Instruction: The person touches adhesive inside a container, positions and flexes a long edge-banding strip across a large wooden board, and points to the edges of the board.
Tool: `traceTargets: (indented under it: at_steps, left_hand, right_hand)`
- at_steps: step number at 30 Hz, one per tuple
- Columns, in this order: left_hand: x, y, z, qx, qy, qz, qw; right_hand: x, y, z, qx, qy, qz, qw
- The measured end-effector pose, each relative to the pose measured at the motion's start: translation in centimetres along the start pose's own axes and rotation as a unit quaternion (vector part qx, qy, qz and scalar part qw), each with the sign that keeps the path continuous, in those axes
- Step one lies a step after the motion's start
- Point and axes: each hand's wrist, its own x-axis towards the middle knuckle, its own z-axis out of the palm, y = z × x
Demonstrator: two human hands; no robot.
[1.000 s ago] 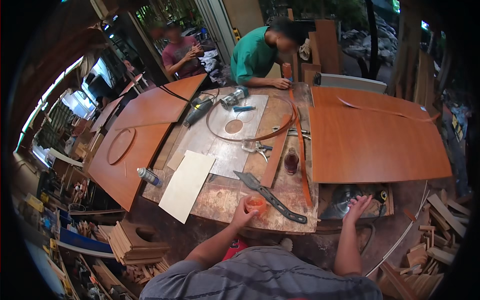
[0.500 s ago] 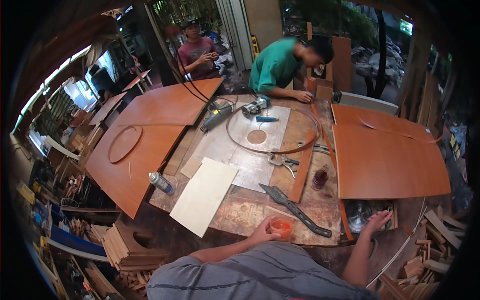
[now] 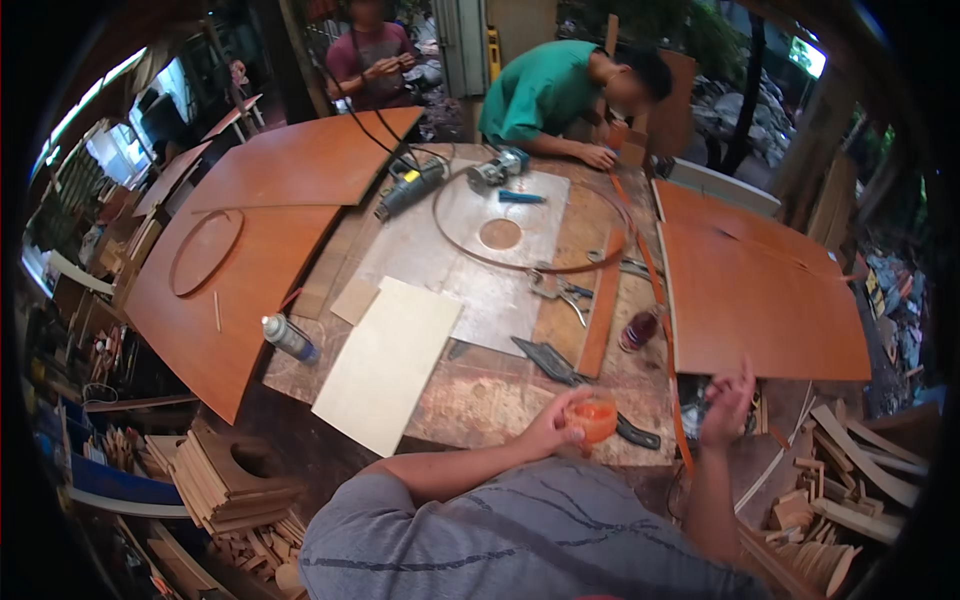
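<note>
My left hand point(image 3: 548, 428) wraps round a small clear cup with orange contents point(image 3: 597, 418), held above the near edge of the wooden workbench point(image 3: 480, 400). Partly hidden behind the cup lies a black flat tool with a pointed blade end point(image 3: 550, 360). My right hand point(image 3: 728, 405) is raised with fingers apart and nothing in it, at the near edge of the right reddish-brown wood panel point(image 3: 765, 310). A dark red bottle point(image 3: 640, 328) stands on the bench between the two hands, beside a long thin reddish-brown strip point(image 3: 655, 270).
A pale board point(image 3: 390, 365) and a spray can point(image 3: 290, 338) are on the bench's left. Farther back lie locking pliers point(image 3: 562, 292), a hoop of edging point(image 3: 440, 225) and power tools point(image 3: 410, 188). A co-worker in green point(image 3: 545, 95) bends over the far edge; another person point(image 3: 370, 60) stands behind.
My left hand has raised the cup and moved it slightly right. My right hand has turned and lifted toward the right panel's edge. The view has shifted a little.
</note>
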Motion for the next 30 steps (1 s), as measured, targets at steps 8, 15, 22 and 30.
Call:
traceTargets:
  at_steps: [8, 15, 22, 30]
  left_hand:
    - [5.7, -1.7, 4.9, 0.173, 0.072, 0.155, 0.97]
    - [7.8, 3.4, 4.3, 0.458, 0.087, 0.233, 0.854]
    - [7.9, 6.1, 3.3, 0.546, 0.084, 0.263, 0.791]
    - [8.2, 6.6, 3.4, 0.558, 0.081, 0.276, 0.778]
  right_hand:
    - [1.3, -2.6, -0.2, -0.014, -0.319, 0.039, 0.947]
    - [2.2, -7.6, 1.9, -0.259, -0.472, 0.008, 0.843]
    - [2.7, -8.1, 6.0, -0.388, -0.49, -0.011, 0.781]
    - [4.0, -7.0, 7.6, -0.419, -0.494, -0.118, 0.753]
